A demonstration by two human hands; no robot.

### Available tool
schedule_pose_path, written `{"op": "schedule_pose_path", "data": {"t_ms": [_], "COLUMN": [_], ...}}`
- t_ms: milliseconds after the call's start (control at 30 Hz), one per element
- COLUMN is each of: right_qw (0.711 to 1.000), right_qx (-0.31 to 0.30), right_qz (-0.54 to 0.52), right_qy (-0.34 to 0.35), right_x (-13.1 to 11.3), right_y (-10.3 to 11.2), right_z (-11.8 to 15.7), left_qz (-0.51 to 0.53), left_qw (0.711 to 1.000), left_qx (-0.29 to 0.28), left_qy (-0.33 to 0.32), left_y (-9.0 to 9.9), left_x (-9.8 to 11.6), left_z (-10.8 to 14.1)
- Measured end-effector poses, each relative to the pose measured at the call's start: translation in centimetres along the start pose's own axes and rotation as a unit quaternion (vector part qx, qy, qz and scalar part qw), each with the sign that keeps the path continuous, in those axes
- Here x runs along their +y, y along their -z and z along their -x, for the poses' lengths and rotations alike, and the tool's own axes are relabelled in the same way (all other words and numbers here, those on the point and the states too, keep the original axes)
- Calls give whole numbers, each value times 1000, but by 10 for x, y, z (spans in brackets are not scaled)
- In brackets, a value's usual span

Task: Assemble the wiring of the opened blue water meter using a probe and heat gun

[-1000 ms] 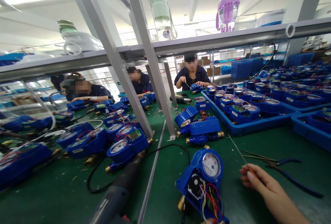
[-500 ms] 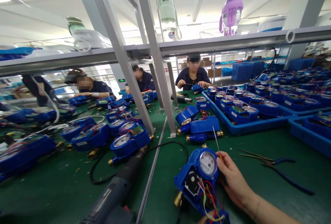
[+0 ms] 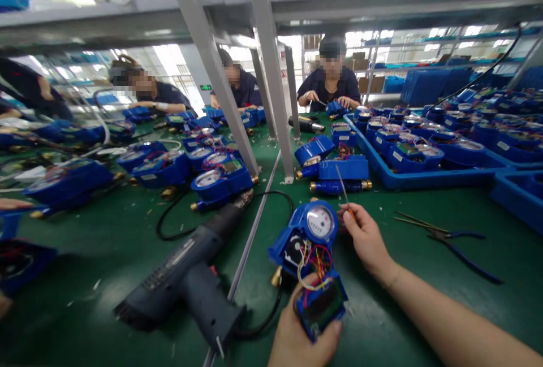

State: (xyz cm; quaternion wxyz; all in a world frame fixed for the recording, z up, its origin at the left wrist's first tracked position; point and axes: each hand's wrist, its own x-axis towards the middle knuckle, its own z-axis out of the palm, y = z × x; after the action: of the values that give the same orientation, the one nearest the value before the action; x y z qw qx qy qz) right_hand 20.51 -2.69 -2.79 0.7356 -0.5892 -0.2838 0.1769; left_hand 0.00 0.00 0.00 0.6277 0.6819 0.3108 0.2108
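A blue meter (image 3: 282, 248) with a round white dial lies on the green table in front of me, its lower compartment uncovered and colored wires hanging out. My left hand (image 3: 303, 327) grips the blue display module (image 3: 322, 305), which is joined to the meter by those wires. Just right of the dial, my right hand (image 3: 367, 237) is closed on a thin screwdriver (image 3: 343, 186) with an orange handle, its shaft pointing up and away. The screwdriver's tip appears clear of the meter in my hands.
A heat gun (image 3: 186, 276) lies left of the meter, pliers (image 3: 449, 242) and long tweezers (image 3: 418, 221) to the right. More meters stand behind, some in a blue tray (image 3: 407, 177). Metal posts (image 3: 271, 73) rise mid-table. Several people work beyond; someone's hand (image 3: 5, 302) is at the left edge.
The view has tilted down. My left hand with the display module now shows fully. My right hand with the screwdriver stands a little apart from the dial, which it was beside before.
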Motion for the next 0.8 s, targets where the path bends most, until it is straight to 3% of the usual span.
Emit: {"op": "schedule_pose_path", "data": {"t_ms": [133,300,400,467,567,800], "right_qw": [995,978,901,858,834,845], "right_qx": [21,-40,-196,-272,-334,-349], "right_qz": [95,198,382,427,435,405], "right_qy": [-8,-48,61,88,58,15], "right_x": [-35,-86,-101,-102,-100,-107], "right_y": [32,70,85,85,76,61], "right_z": [25,102,149,170,186,193], "left_qz": [118,129,111,97,60,-56], "left_qw": [992,987,989,990,993,992], "left_qx": [-30,-86,-97,-101,-106,-94], "left_qy": [28,33,24,14,-6,-68], "left_y": [-7,-8,-8,-9,-9,-5], "left_x": [-14,-15,-15,-16,-17,-15], "left_z": [3,6,7,8,7,5]}}
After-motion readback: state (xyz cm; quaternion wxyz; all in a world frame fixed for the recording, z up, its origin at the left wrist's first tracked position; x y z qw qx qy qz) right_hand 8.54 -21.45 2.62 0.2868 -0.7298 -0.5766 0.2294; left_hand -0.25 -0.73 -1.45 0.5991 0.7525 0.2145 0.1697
